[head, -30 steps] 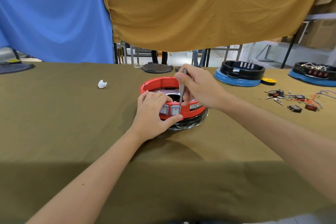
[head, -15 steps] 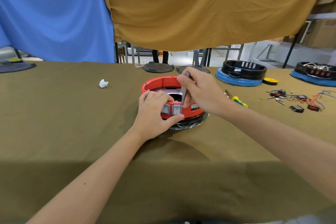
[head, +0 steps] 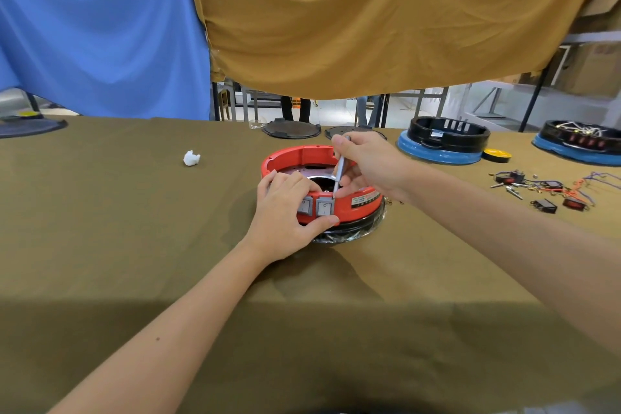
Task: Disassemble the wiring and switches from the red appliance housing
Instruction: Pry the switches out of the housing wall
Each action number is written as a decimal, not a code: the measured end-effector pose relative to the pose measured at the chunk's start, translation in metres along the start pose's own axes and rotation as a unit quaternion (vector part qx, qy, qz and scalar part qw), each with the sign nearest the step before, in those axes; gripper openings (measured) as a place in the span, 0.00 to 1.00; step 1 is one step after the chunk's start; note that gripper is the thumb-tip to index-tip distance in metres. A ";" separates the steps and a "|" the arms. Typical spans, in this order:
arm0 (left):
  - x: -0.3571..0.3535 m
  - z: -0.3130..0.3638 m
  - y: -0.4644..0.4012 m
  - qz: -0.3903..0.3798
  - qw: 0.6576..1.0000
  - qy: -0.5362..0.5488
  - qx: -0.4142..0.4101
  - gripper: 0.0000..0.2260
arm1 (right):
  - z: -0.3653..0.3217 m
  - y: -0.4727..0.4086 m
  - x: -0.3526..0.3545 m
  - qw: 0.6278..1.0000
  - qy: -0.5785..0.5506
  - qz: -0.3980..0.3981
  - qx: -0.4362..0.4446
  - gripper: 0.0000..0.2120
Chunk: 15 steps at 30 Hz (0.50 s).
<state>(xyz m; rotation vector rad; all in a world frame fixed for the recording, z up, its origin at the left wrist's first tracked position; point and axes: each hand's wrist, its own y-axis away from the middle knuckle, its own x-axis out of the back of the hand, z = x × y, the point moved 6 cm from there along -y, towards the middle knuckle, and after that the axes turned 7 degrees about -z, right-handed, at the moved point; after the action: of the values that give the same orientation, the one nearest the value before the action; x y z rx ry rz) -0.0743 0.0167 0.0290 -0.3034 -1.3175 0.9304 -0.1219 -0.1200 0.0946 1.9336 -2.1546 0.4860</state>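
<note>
A: Only the head view to go on, so here it was. Your left hand [head: 285,212] wrapped the near wall of the red housing [head: 302,158], fingers curled over the rim, thumb pressed under the two grey switches [head: 317,206]. The housing sat on the olive table [head: 134,245], right under your fingertips.

B: And the right?

A: Your right hand [head: 366,163] pinched a thin grey tool [head: 340,171], fingers clenched round its upper shaft, tip down at the top corner of the right-hand switch, just beside your left index finger.

B: Anything different from a moment before?

A: The tool had stood more upright and a touch further in; you had tilted it and walked the tip toward that switch's edge. Your left grip had not shifted. The yellow-handled screwdriver that showed briefly behind your right wrist was hidden again.

B: Meaning?

A: I'd judge you were prying the switch clip free, with both switches not yet out. Loose wires and switches [head: 544,190] lay well off beyond your right forearm, near the blue-based units [head: 443,144].
</note>
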 end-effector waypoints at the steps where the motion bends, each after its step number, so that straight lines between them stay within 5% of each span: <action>1: 0.000 0.000 0.000 0.002 1.000 0.002 -0.001 0.23 | 0.001 0.001 0.002 1.000 0.005 0.009 0.004 0.14; 7: 0.000 -0.002 0.000 0.001 1.000 -0.009 -0.002 0.23 | -0.021 0.012 -0.001 0.988 0.057 0.045 0.137 0.12; 15: 0.000 -0.001 0.000 0.001 1.000 -0.018 0.004 0.23 | -0.022 0.007 -0.024 0.969 0.190 -0.011 0.159 0.12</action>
<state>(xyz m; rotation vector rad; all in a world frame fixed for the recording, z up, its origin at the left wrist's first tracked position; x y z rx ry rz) -0.0728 0.0171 0.0288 -0.2838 -1.3464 0.9470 -0.1273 -0.0886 0.1057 1.8177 -1.8940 1.1548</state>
